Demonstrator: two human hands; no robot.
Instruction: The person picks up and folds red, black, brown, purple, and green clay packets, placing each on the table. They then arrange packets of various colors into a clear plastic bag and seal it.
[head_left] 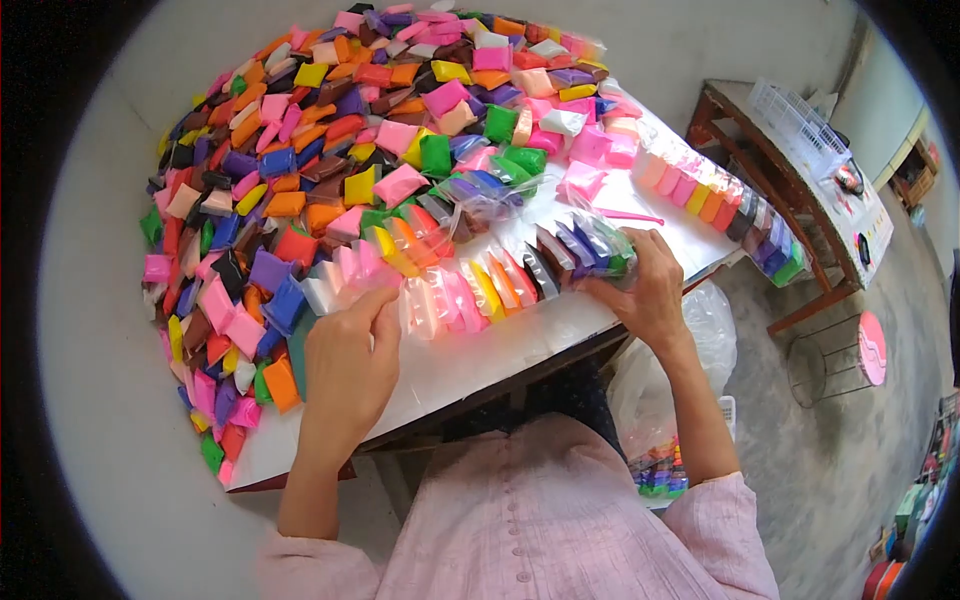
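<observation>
A row of coloured modelling clay packets point(487, 287) stands on edge near the table's front, running from pale peach and pink through yellow, orange, red and black to blue and green. My left hand point(350, 358) is closed at the pale left end, its fingertips partly hidden. At the green right end, my right hand point(648, 290) grips the packets between thumb and fingers. Behind this row lies a second set of packets point(405, 243) with crumpled clear plastic point(480, 200) near it. Shiny clear film shows over parts of the rows.
A big heap of loose packets point(290, 170) covers the left and back of the white table point(560, 335). To the right lie finished-looking wrapped rows point(720, 205) and a pink stick point(630, 216). A plastic bag point(690, 350) hangs below; a stool point(870, 348) and side table point(850, 215) stand beyond.
</observation>
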